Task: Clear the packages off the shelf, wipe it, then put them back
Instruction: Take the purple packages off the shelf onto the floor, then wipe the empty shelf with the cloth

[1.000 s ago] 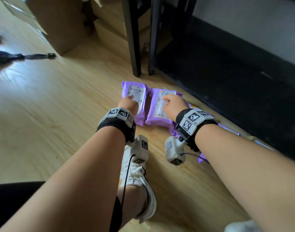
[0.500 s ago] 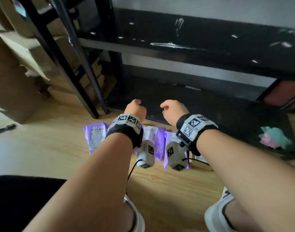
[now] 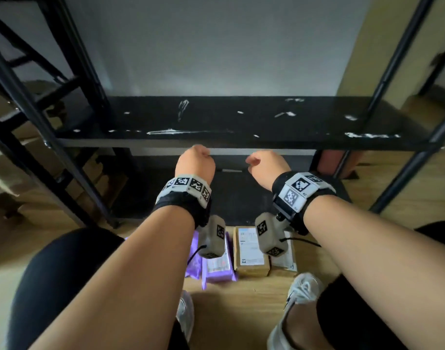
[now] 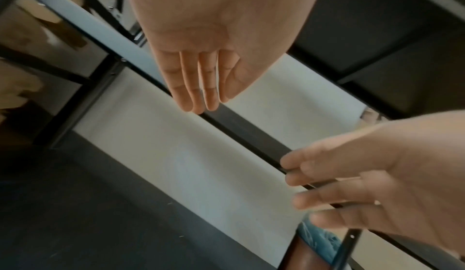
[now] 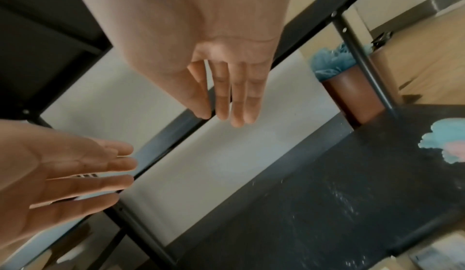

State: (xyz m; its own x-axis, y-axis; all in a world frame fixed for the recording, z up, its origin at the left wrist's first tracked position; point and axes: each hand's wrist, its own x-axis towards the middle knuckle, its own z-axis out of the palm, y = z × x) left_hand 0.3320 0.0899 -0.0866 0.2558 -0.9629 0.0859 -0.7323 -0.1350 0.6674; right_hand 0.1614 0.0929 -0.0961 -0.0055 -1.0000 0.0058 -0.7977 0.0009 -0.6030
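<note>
- Nearest the camera, a pale wooden floor (image 3: 231,311) is showing at 6 o'clock in the head view, with black-clad knees and white shoes (image 3: 301,289) at its edges.
- On that floor the packages are lying in a row: a purple package (image 3: 217,270) and a brown cardboard package (image 3: 250,258) side by side, each half covered by a wrist camera; further purple at 9 o'clock of them and a white-labelled parcel at 3 o'clock are mostly hidden by the forearms.
- Beyond them, the left hand (image 3: 194,161) and the right hand (image 3: 266,166) are hovering side by side, apart from each other, above and past the packages and touching none.
- From the head view the fingers are hidden behind the knuckles; the wrist views are showing the left hand's fingers (image 4: 198,87) straight and pressed together and the right hand's fingers (image 5: 232,95) straight and close, both holding nothing.
- Farther on, the black shelf (image 3: 241,122) is stretching across at 12 o'clock of the hands, bare of packages and streaked with white marks.
- A blurred pink-and-blue cloth (image 5: 443,145) is lying on the lower black board at 3 o'clock.
- A grey wall (image 3: 216,46) is closing the room behind.
</note>
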